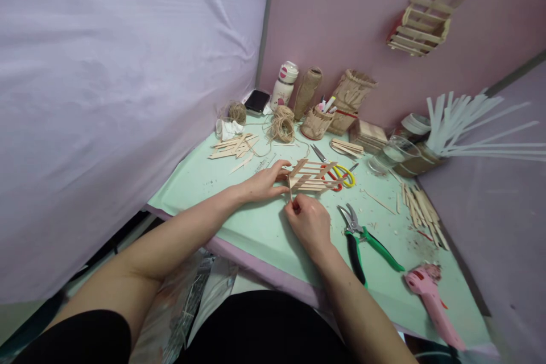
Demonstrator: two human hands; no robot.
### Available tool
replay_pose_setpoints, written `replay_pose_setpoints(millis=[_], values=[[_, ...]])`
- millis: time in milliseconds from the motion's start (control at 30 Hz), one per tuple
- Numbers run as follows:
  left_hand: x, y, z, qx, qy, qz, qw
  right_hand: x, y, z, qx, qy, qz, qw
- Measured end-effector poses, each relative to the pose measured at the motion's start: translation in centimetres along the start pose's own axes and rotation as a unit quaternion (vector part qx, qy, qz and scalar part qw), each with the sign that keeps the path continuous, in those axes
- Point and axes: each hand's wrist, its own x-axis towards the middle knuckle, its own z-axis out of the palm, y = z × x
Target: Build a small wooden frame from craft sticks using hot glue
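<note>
A small slatted frame of wooden craft sticks [315, 176] rests on the green tabletop in front of me. My left hand [268, 181] has its thumb and fingers bent about the frame's left end, steadying it. Knuckles up, my right hand [310, 220] pinches the lower end of a thin craft stick [290, 189] at that same end of the frame. Its fingertips are partly hidden. Behind the frame lie scissors with yellow handles [348, 177] and a red-handled pair [336, 186], partly covered by the slats.
Green-handled pruning shears [353, 227] lie open to the right, near a pink glue gun [433, 301]. Loose craft sticks [232, 147] lie at the left. Twine [282, 125], a bottle [284, 85], a pen cup [316, 124] and a glass [390, 156] stand behind.
</note>
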Motion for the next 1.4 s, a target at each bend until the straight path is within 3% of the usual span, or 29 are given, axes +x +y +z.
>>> replay_pose_setpoints(millis=[567,800,933,1167,1400], values=[[0.0,-0.4,0.0,-0.010,0.013,0.015,1.000,0.0,0.1,0.0,0.007,-0.002,-0.001,1.000],[0.2,0.6,-0.9,0.136,0.089,0.061,0.985,-0.1,0.1,0.1,0.004,-0.004,-0.003,1.000],[0.3,0.8,-1.0,0.162,0.058,0.093,0.981,-0.1,0.1,0.0,-0.001,-0.006,-0.001,1.000],[0.7,-0.3,-0.4,0.169,0.010,0.089,0.982,-0.1,0.0,0.0,0.000,-0.003,-0.002,1.000],[1.1,-1.1,0.2,0.164,0.010,0.106,0.981,-0.1,0.1,0.0,-0.005,0.001,-0.003,1.000]])
